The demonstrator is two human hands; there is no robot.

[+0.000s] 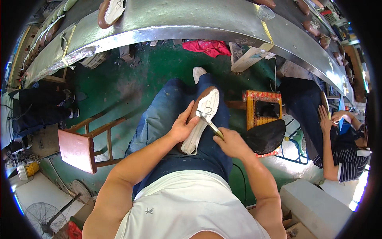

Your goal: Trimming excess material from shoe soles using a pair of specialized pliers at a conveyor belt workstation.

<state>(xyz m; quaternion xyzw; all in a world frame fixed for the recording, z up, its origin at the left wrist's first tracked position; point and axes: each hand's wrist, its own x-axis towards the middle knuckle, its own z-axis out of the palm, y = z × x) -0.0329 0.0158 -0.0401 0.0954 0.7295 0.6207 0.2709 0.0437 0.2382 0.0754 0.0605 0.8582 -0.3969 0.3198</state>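
On my lap lies a shoe with a brown upper, its pale underside turned up and its toe pointing away from me. My left hand grips the shoe's left edge, fingers along the side and thumb over the underside. In my right hand is a pair of metal pliers, the fingers wrapped round the handles. The jaws touch or hover just over the middle of the underside, close to my left thumb; I cannot tell whether they grip anything. A thin dark curved line shows on the underside beside the jaws.
A metal-topped bench spans the far side, with another brown shoe and a plastic cup on it. Left stands a wooden stool; right, an orange woven seat carries a phone. A co-worker sits at far right.
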